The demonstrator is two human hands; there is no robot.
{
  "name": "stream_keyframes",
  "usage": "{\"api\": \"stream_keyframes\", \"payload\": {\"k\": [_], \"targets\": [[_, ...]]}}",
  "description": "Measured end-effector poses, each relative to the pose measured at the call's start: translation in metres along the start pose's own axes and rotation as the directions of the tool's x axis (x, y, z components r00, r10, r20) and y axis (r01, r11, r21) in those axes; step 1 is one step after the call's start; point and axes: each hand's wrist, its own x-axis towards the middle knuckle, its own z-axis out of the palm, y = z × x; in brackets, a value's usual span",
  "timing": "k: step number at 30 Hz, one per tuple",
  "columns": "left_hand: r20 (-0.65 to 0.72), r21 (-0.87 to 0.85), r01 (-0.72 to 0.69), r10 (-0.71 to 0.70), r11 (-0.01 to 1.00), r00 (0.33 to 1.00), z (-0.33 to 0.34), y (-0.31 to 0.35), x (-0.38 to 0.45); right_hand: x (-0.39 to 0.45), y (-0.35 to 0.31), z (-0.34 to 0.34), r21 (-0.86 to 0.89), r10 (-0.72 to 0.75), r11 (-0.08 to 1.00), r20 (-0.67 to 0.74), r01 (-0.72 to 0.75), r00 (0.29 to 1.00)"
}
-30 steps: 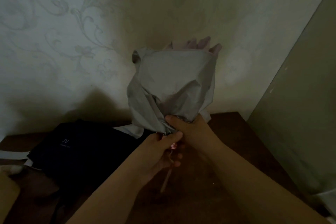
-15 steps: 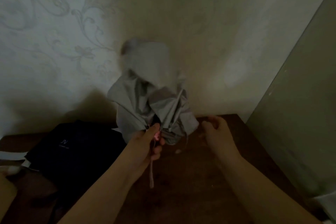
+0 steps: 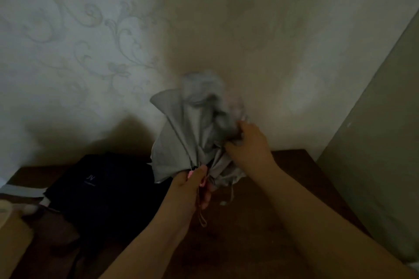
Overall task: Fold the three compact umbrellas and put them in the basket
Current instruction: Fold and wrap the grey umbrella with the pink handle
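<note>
Right hand now gathers crumpled grey umbrella.

We see a grey umbrella canopy with a pink handle and pinkish wrist strap. At eight o'clock lies a black fabric with pale lettering. The dark brown table meets cream wallpaper with faint floral scrolls.

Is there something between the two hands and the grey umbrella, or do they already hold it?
Nothing visible does. The left hand grips the grey umbrella at its base, and the right hand holds the canopy's folds. No basket is in view.
</note>
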Motion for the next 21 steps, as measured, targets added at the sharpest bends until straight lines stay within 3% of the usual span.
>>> {"api": "stream_keyframes", "payload": {"k": [3, 6, 8, 10, 12, 13, 15, 17, 18, 19, 21], "targets": [[-0.025, -0.052, 0.023, -0.025, 0.998, 0.999, -0.004, -0.001, 0.000, -0.004, 0.019, 0.005, 0.284, 0.219, 0.934, 0.021, -0.216, 0.976], [-0.073, -0.041, 0.031, -0.034, 0.999, 0.997, -0.007, -0.005, 0.001, -0.012, 0.025, 0.013, 0.255, 0.322, 0.909, 0.069, -0.329, 0.944], [-0.119, -0.028, 0.011, -0.014, 1.000, 0.993, -0.010, -0.007, 0.003, -0.021, 0.017, 0.012, 0.198, 0.282, 0.942, -0.034, -0.271, 0.959], [-0.148, -0.017, -0.021, 0.018, 1.000, 0.989, -0.013, -0.007, 0.004, -0.031, -0.002, 0.005, 0.223, 0.085, 0.975, -0.253, -0.028, 0.964], [-0.165, -0.006, -0.048, 0.047, 0.999, 0.985, -0.014, -0.006, 0.003, -0.037, -0.029, -0.004, 0.146, -0.244, 0.934, -0.407, 0.326, 0.880], [-0.175, 0.003, -0.055, 0.055, 0.998, 0.983, -0.014, -0.005, 0.002, -0.037, -0.040, -0.005, 0.044, -0.433, 0.872, -0.392, 0.487, 0.812], [-0.196, 0.012, -0.043, 0.045, 0.999, 0.980, -0.011, -0.005, 0.002, -0.033, -0.056, -0.001, -0.149, -0.743, 0.667, -0.202, 0.730, 0.638], [-0.212, -0.002, -0.015, 0.015, 1.000, 0.977, -0.010, -0.005, 0.002, -0.020, -0.059, 0.009, -0.304, -0.848, 0.501, 0.013, 0.810, 0.530], [-0.208, -0.003, -0.010, 0.010, 1.000, 0.978, -0.010, -0.006, 0.002, -0.015, -0.058, 0.013, -0.397, -0.832, 0.479, 0.077, 0.782, 0.549], [-0.198, 0.000, -0.009, 0.008, 1.000, 0.980, -0.011, -0.006, 0.002, -0.010, -0.055, 0.015, -0.496, -0.765, 0.510, 0.111, 0.703, 0.634], [-0.179, -0.002, -0.006, 0.006, 1.000, 0.984, -0.015, -0.006, 0.000, 0.000, -0.041, 0.014, -0.638, -0.457, 0.634, 0.146, 0.437, 0.877]]}}
